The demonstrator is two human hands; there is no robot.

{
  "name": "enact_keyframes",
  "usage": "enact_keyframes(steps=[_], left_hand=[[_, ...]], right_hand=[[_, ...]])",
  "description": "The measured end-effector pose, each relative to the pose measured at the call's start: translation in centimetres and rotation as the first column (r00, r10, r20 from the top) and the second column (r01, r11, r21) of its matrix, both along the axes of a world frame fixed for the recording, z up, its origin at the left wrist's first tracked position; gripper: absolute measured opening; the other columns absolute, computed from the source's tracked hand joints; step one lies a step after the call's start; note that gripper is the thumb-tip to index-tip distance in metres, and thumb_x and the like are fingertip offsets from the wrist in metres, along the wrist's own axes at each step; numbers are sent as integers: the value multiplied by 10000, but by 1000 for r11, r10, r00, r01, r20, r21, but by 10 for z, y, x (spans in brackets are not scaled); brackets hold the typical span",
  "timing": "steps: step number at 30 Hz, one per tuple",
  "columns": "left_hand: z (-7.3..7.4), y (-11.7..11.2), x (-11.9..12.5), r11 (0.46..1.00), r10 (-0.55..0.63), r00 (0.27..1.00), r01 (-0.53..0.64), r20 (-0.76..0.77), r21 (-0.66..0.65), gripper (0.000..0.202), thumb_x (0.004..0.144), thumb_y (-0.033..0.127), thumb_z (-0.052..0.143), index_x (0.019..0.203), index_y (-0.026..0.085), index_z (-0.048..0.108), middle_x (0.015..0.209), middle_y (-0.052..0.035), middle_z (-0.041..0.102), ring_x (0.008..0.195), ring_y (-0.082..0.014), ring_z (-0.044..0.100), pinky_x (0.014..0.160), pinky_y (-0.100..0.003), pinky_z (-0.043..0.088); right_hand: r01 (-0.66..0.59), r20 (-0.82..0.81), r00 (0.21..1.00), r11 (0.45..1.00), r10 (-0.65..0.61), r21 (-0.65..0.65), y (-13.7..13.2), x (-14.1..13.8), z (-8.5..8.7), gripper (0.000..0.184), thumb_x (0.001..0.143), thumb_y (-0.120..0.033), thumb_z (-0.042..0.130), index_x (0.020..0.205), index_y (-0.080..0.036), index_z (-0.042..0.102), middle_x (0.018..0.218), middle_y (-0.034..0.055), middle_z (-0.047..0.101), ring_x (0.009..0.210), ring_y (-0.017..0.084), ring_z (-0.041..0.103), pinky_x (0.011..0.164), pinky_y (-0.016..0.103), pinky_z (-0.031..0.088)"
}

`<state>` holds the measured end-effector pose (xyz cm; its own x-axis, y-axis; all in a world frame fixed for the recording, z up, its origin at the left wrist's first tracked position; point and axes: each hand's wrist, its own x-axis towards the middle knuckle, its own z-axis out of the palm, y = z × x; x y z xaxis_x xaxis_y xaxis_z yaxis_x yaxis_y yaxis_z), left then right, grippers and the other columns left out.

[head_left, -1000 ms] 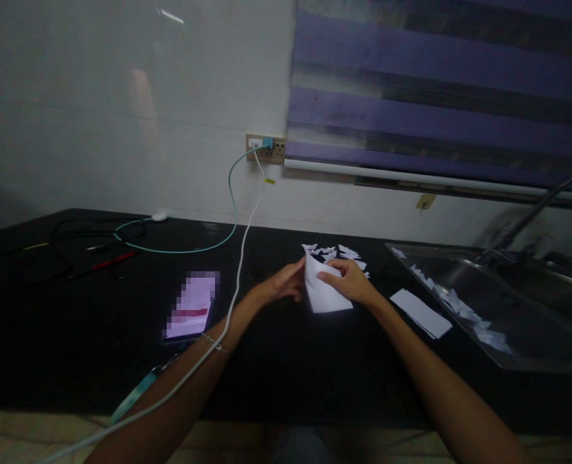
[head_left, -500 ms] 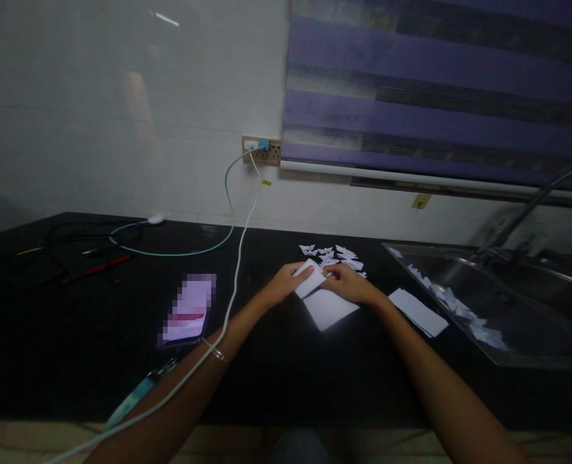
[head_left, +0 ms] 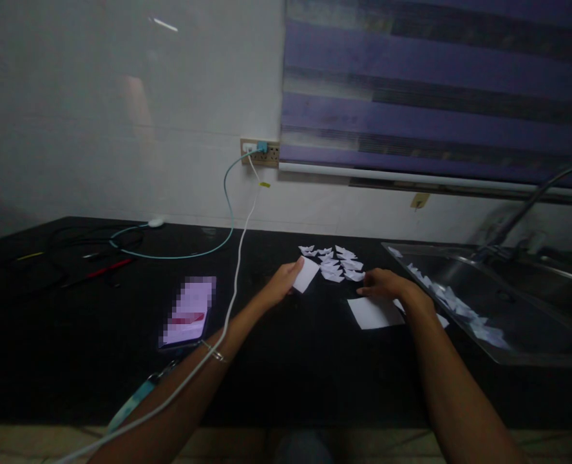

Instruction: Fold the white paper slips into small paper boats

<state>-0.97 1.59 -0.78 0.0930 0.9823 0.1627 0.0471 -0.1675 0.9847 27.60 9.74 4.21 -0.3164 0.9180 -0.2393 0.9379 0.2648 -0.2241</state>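
My left hand (head_left: 283, 283) pinches a small white paper piece (head_left: 306, 274) just above the black counter (head_left: 73, 322). My right hand (head_left: 385, 285) lies over the top edge of a larger white paper sheet (head_left: 373, 314), fingers curled onto it, with a stack of white paper (head_left: 441, 319) showing just past my wrist. A cluster of several small folded white paper shapes (head_left: 337, 263) sits on the counter just behind and between my hands.
A phone (head_left: 188, 312) with a lit screen lies left of my left arm. A white cable (head_left: 240, 251) runs from the wall socket (head_left: 259, 152) across my left forearm; a teal cable (head_left: 189, 248) and dark wires (head_left: 73, 254) lie far left. A steel sink (head_left: 498, 303) holding paper scraps is at right.
The sheet held in both hands came down and split into two pieces. My left hand kept the small piece; my right hand slid the larger one rightward along the counter.
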Motion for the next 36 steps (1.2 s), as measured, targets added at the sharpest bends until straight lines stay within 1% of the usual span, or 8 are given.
enact_keyframes(steps=[3, 5, 8, 10, 14, 20, 30, 36], left_hand=[[-1, 0, -1, 1000, 4, 1000, -4, -9, 5, 678, 827, 804, 409, 757, 152, 579, 585, 21, 501, 468, -92, 420, 419, -225, 273], [1, -1, 0, 1000, 15, 1000, -15, -20, 7, 696, 837, 808, 374, 758, 149, 584, 586, 14, 511, 479, -99, 431, 432, -228, 285], [5, -2, 2, 996, 71, 997, -68, -44, 57, 700, 845, 800, 365, 746, 144, 590, 600, -3, 542, 519, -113, 464, 478, -238, 325], [7, -4, 4, 989, 116, 991, -110, -60, 98, 696, 855, 791, 360, 733, 144, 586, 608, -12, 558, 538, -123, 483, 504, -248, 352], [7, -6, 7, 988, 109, 989, -97, -105, 118, 707, 880, 774, 316, 761, 136, 596, 629, -24, 585, 553, -138, 514, 520, -260, 383], [0, -4, 1, 981, 88, 973, -48, -215, 187, 622, 937, 669, 344, 832, 125, 625, 675, -17, 592, 592, -137, 519, 551, -251, 383], [1, -4, -8, 964, 137, 920, -39, -367, 262, 528, 964, 577, 377, 880, 131, 646, 713, -22, 609, 617, -142, 532, 550, -242, 368], [-2, -2, -10, 960, 152, 899, -36, -410, 276, 601, 954, 619, 361, 665, 146, 593, 553, 5, 527, 500, -120, 465, 488, -243, 309]], right_hand=[[76, -97, 994, 977, -58, 202, -3, -7, 5, 257, 816, -427, 685, 809, -171, 711, 837, 101, 721, 771, 226, 662, 640, 300, 428], [127, -284, 959, 930, -25, 346, -12, -21, 11, 353, 873, -494, 593, 794, -165, 695, 798, 105, 704, 740, 219, 640, 628, 306, 418], [-68, -638, 746, 974, 192, 214, -33, -54, 15, 499, 915, -607, 479, 747, -169, 649, 731, 79, 667, 652, 172, 595, 579, 283, 419], [-166, -760, 620, 979, 196, 117, -46, -78, 9, 497, 895, -629, 506, 747, -172, 631, 688, 59, 638, 585, 147, 554, 524, 268, 398], [-212, -825, 534, 974, 185, 81, -57, -108, -18, 417, 839, -579, 631, 753, -170, 628, 681, 34, 624, 583, 136, 547, 502, 250, 388], [-143, -899, 422, 988, 114, 58, -49, -118, -52, 387, 816, -537, 669, 810, -150, 658, 628, 20, 618, 527, 135, 540, 507, 263, 400], [-154, -920, 377, 987, 105, 50, -45, -115, -53, 341, 759, -485, 746, 817, -157, 674, 634, 16, 640, 553, 144, 566, 540, 262, 405], [-166, -919, 371, 983, 132, 74, -42, -113, -53, 383, 763, -526, 733, 688, -168, 620, 557, -8, 580, 501, 121, 502, 507, 253, 356]])
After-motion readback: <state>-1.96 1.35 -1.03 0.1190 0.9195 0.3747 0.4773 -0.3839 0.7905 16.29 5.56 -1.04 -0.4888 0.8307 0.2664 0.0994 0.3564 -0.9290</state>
